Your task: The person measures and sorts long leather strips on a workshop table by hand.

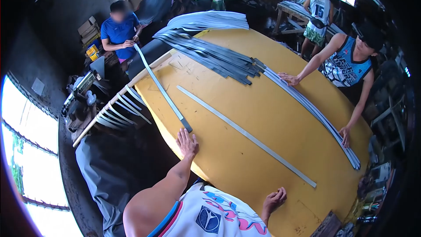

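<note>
My left hand (187, 144) lies palm down on the yellow tabletop (267, 114), fingers stretched out. Its fingertips are right at the dark end of a long grey strip (160, 87). The strip's far end is in the hands of a person in a blue shirt (119, 30). My right hand (275, 199) is near the table's front, its fingers curled in, with nothing showing in them. Between my hands and the middle of the table lies a second pale grey strip (245, 134), flat and diagonal.
On the right, a co-worker (351, 61) has both hands on a bundle of grey strips (307, 105). Dark strips (215, 57) and a pale stack (206, 19) lie at the far end. Strips hang from a wooden pole (118, 96) on the left. Another person (318, 11) stands behind.
</note>
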The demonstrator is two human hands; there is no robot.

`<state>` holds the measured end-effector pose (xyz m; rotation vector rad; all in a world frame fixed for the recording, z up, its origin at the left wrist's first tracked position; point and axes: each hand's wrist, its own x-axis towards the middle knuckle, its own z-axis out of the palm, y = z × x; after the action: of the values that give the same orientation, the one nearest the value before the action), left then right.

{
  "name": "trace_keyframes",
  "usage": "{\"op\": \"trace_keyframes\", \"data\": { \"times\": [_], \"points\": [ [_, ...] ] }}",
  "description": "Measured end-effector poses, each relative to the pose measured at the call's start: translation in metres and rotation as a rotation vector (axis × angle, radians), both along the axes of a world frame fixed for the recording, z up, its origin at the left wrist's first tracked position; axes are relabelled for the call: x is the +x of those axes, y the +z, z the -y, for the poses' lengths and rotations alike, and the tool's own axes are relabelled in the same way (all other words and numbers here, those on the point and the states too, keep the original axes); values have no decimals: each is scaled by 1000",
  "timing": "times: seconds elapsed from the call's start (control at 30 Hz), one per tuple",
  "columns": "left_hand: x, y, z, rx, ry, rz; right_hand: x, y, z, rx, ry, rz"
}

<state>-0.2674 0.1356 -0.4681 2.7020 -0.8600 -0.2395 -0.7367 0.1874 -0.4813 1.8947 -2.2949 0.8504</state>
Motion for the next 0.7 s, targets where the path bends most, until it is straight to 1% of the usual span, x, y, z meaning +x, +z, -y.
{"op": "trace_keyframes", "data": {
  "times": [0.03,0.17,0.33,0.7],
  "points": [
    [-1,0,0,-10,1,20,0,4,1,41,-10,3],
    [-1,-3,0,-29,5,51,-4,-5,0,-2,1,-51],
    [0,-6,0,-42,9,39,-3,-4,-1,42,-19,-19],
    [1,-3,0,-54,18,24,-4,-9,2,18,-5,-29]
  ]
}}
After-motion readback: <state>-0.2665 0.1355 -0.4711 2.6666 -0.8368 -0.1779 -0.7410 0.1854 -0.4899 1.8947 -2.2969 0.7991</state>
